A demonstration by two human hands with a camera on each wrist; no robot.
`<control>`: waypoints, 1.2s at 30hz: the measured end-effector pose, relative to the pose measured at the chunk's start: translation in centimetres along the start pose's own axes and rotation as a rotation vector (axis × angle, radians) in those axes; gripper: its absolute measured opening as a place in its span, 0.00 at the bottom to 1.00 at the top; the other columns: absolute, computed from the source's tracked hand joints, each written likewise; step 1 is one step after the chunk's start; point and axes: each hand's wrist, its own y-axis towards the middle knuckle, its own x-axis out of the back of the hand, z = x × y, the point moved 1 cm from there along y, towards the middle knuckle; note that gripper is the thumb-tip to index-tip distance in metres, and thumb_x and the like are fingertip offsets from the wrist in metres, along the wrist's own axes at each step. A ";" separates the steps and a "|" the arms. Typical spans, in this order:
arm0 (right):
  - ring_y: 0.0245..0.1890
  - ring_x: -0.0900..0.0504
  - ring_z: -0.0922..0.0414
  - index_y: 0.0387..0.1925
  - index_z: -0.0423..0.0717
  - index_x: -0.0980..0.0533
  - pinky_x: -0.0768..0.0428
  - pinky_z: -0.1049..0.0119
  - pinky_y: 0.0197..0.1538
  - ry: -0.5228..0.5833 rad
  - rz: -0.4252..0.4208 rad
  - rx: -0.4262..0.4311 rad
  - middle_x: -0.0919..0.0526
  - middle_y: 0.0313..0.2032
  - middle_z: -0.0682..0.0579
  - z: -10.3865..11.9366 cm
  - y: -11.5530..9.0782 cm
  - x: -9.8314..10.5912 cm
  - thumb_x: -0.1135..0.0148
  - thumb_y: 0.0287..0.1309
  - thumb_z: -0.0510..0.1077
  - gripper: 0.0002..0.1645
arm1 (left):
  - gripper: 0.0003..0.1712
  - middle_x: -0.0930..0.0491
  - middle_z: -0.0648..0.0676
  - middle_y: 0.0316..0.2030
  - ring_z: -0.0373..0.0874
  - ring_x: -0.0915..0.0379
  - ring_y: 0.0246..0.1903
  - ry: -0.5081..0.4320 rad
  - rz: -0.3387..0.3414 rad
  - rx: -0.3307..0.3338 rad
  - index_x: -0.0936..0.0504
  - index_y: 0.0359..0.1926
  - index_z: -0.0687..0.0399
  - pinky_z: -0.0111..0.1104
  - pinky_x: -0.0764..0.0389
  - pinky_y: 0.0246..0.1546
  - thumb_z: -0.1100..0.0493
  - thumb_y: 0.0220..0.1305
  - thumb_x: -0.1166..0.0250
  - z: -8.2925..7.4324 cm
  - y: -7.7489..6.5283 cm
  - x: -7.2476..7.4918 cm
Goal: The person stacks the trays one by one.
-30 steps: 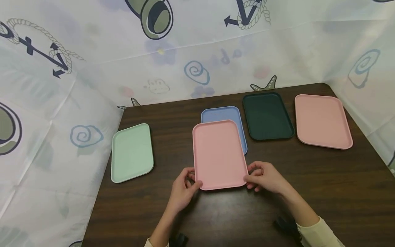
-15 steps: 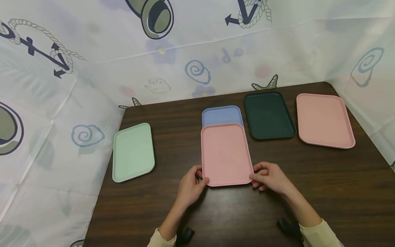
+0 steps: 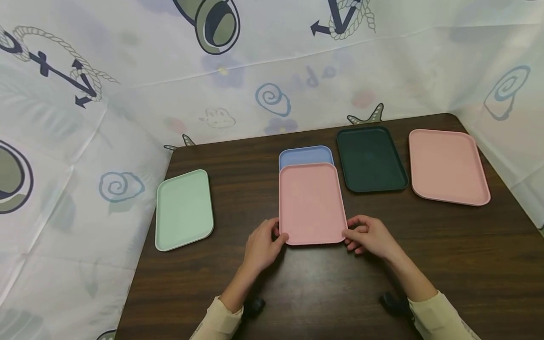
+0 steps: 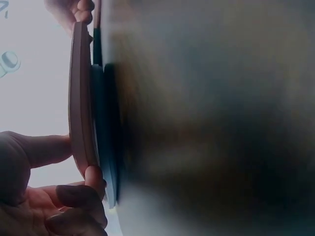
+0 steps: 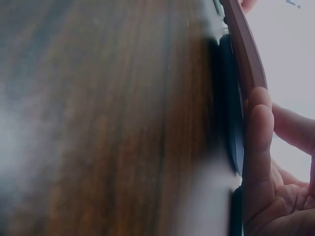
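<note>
A pink rectangular tray (image 3: 312,205) lies over most of a blue tray (image 3: 306,155), whose far end shows behind it in the head view. My left hand (image 3: 262,245) pinches the pink tray's near left corner, thumb on top and fingers beneath. At the near right corner, my right hand (image 3: 369,237) pinches it the same way. In the left wrist view, the pink tray (image 4: 81,98) appears edge-on, close over the blue tray (image 4: 104,128). The right wrist view shows fingers (image 5: 259,128) under the pink tray's rim (image 5: 248,54).
On the brown wooden table (image 3: 323,293), a light green tray (image 3: 184,210) lies at the left. A dark green tray (image 3: 371,159) and a second pink tray (image 3: 449,167) lie at the back right. A patterned cloth (image 3: 238,104) hangs behind and at the sides.
Both hands have carried the pink tray rightward, then slightly away from me, so that it now lines up over the blue tray. The other trays stay in place.
</note>
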 end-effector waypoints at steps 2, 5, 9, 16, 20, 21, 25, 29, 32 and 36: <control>0.25 0.15 0.52 0.52 0.26 0.31 0.17 0.59 0.26 0.004 -0.005 0.012 0.15 0.28 0.41 0.1 0.4 -0.1 0.36 0.63 0.39 0.23 | 0.17 0.26 0.49 0.28 0.40 0.33 0.26 0.028 0.006 -0.008 0.19 0.48 0.56 0.35 0.32 0.26 0.55 0.59 0.32 0.0 0.4 0.2; 0.25 0.14 0.52 0.51 0.26 0.31 0.17 0.59 0.26 0.005 -0.012 0.027 0.15 0.28 0.41 0.2 0.8 -0.2 0.37 0.64 0.38 0.22 | 0.15 0.27 0.48 0.27 0.41 0.33 0.25 0.055 0.017 -0.010 0.18 0.45 0.54 0.35 0.32 0.24 0.54 0.59 0.31 0.0 1.0 0.5; 0.25 0.14 0.52 0.51 0.26 0.31 0.17 0.60 0.26 0.002 -0.025 0.043 0.15 0.28 0.41 0.3 1.2 -0.2 0.38 0.64 0.38 0.22 | 0.16 0.27 0.48 0.27 0.41 0.33 0.25 0.075 0.032 -0.009 0.18 0.47 0.54 0.36 0.32 0.24 0.54 0.59 0.31 0.1 1.7 0.5; 0.24 0.14 0.52 0.54 0.23 0.31 0.17 0.61 0.27 0.000 -0.079 0.080 0.16 0.28 0.39 0.5 1.8 -0.2 0.38 0.64 0.37 0.23 | 0.18 0.26 0.49 0.28 0.43 0.31 0.27 0.080 0.044 0.008 0.18 0.49 0.54 0.38 0.30 0.26 0.52 0.60 0.32 0.1 2.9 0.3; 0.24 0.14 0.52 0.56 0.21 0.30 0.17 0.62 0.27 -0.017 -0.112 0.108 0.15 0.29 0.37 0.5 2.4 0.0 0.38 0.64 0.36 0.24 | 0.13 0.29 0.47 0.27 0.42 0.33 0.26 0.083 0.041 0.019 0.18 0.44 0.51 0.37 0.32 0.25 0.52 0.60 0.32 0.2 3.5 0.1; 0.24 0.14 0.52 0.56 0.21 0.30 0.17 0.63 0.27 -0.021 -0.120 0.115 0.15 0.29 0.36 0.5 2.6 0.1 0.38 0.64 0.35 0.25 | 0.12 0.30 0.46 0.26 0.42 0.33 0.26 0.081 0.038 0.021 0.19 0.42 0.50 0.37 0.32 0.25 0.52 0.60 0.32 0.1 3.6 0.1; 0.24 0.14 0.53 0.57 0.21 0.30 0.17 0.64 0.27 -0.039 -0.138 0.131 0.15 0.30 0.35 0.6 3.2 0.2 0.39 0.64 0.35 0.25 | 0.10 0.30 0.47 0.26 0.43 0.33 0.25 0.078 0.029 0.025 0.19 0.39 0.51 0.38 0.33 0.25 0.52 0.61 0.32 0.2 4.3 0.0; 0.24 0.14 0.53 0.57 0.20 0.30 0.17 0.64 0.28 -0.059 -0.151 0.145 0.15 0.31 0.34 0.9 3.8 0.2 0.40 0.65 0.35 0.25 | 0.13 0.30 0.47 0.26 0.44 0.32 0.26 0.080 0.017 0.041 0.18 0.44 0.52 0.39 0.32 0.26 0.52 0.61 0.32 0.3 4.8 -0.2; 0.24 0.14 0.53 0.57 0.21 0.30 0.17 0.64 0.28 -0.065 -0.164 0.145 0.15 0.31 0.33 1.1 4.2 0.3 0.40 0.65 0.34 0.24 | 0.11 0.31 0.46 0.26 0.43 0.33 0.26 0.085 0.012 0.046 0.18 0.42 0.51 0.38 0.32 0.25 0.52 0.61 0.33 0.4 5.3 -0.3; 0.25 0.14 0.52 0.58 0.21 0.30 0.17 0.64 0.28 -0.080 -0.171 0.139 0.15 0.32 0.34 1.4 4.6 0.4 0.41 0.65 0.35 0.25 | 0.09 0.31 0.47 0.26 0.44 0.33 0.25 0.086 0.002 0.044 0.19 0.38 0.50 0.39 0.33 0.24 0.52 0.61 0.33 0.5 5.9 -0.5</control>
